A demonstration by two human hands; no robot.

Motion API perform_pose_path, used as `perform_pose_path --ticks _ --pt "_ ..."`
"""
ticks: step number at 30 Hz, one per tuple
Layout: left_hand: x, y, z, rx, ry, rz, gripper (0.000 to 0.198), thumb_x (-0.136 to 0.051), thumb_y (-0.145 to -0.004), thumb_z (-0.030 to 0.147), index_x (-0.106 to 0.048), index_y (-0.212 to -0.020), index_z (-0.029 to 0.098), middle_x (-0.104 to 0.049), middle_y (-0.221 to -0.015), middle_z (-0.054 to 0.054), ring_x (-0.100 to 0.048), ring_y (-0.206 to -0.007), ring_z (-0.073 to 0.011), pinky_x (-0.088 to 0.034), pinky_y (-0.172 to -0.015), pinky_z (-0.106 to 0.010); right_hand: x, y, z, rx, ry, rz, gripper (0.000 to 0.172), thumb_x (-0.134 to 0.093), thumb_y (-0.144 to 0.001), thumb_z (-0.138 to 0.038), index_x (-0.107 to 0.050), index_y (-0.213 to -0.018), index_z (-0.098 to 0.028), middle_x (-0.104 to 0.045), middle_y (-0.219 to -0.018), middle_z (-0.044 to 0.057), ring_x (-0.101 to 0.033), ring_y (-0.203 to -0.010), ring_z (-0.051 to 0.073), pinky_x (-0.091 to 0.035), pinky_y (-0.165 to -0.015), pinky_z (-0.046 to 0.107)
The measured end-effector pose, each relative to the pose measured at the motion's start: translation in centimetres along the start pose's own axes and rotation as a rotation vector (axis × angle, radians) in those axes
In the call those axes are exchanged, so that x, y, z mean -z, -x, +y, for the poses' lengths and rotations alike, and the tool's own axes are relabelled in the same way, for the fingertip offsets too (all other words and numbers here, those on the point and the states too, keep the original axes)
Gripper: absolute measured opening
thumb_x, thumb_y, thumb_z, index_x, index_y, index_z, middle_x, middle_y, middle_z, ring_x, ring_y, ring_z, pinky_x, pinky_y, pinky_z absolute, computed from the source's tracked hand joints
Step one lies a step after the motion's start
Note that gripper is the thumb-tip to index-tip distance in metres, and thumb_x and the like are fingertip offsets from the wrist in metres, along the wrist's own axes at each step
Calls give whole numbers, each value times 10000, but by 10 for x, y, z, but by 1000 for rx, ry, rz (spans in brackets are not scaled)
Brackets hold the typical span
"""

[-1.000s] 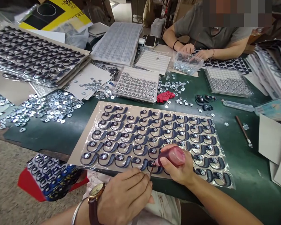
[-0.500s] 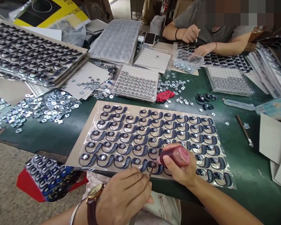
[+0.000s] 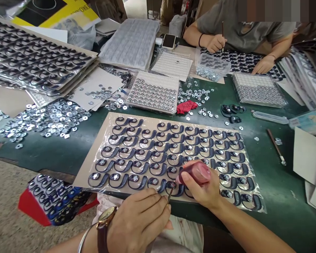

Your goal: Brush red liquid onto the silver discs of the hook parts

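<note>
In my right hand (image 3: 206,188) is a small squeeze bottle (image 3: 196,173) of dark red liquid, tilted with its nozzle pointing down and left. My left hand (image 3: 139,219), wearing a watch (image 3: 106,216), grips a slim pointed metal tool (image 3: 170,195), whose tip is at one black hook-shaped piece (image 3: 171,185) in the front row. The nozzle is beside that same piece; I cannot tell whether it touches. Rows of similar hooked pieces with shiny round centres lie on a plastic-covered cardboard sheet (image 3: 91,147) under both hands.
Loose metal discs (image 3: 55,117) are heaped at left, near stacked sheets (image 3: 42,58). A tray of round shiny parts (image 3: 152,93) and a red cloth (image 3: 186,107) stand beyond my sheet. A brown stick (image 3: 276,146) lies at right. Opposite, a co-worker's hand (image 3: 216,43) holds a thin stick.
My hands stay nearly in place, the bottle shifting slightly left. Across the table, the co-worker's one hand has moved right, away from the clear box, and a stick now stands upright in the other.
</note>
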State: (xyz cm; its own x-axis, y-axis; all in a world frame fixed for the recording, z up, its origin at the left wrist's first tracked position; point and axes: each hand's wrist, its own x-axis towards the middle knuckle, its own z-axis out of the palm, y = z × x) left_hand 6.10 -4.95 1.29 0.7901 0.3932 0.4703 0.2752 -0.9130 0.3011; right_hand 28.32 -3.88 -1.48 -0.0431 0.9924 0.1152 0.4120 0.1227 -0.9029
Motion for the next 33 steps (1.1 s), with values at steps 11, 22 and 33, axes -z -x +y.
perform_pose_path --ticks 11,22,33 --pt "1 -1 -2 1 0 -6 185 -583 -864 196 -642 -962 50 -694 -974 -115 -654 -929 -218 -565 -822 -371 3 -2 -2 43 2 52 117 -622 -800 -246 -582 -889 -182 -691 -608 12 -676 -509 177 -554 -538 273" --pt "0 -4 -3 24 23 -7 179 -606 -848 191 -642 -960 56 -699 -956 -91 -658 -902 -200 -559 -824 -355 6 -7 -9 162 147 112 75 -625 -790 -232 -607 -794 -159 -669 -599 13 -644 -518 149 -519 -552 253" --pt "2 -1 -7 118 153 -24 190 -556 -860 166 -615 -1009 63 -686 -996 -115 -657 -893 -190 -539 -852 -354 7 -8 -11 190 146 115 56 -604 -788 -212 -618 -779 -159 -672 -587 13 -640 -499 145 -516 -527 244"
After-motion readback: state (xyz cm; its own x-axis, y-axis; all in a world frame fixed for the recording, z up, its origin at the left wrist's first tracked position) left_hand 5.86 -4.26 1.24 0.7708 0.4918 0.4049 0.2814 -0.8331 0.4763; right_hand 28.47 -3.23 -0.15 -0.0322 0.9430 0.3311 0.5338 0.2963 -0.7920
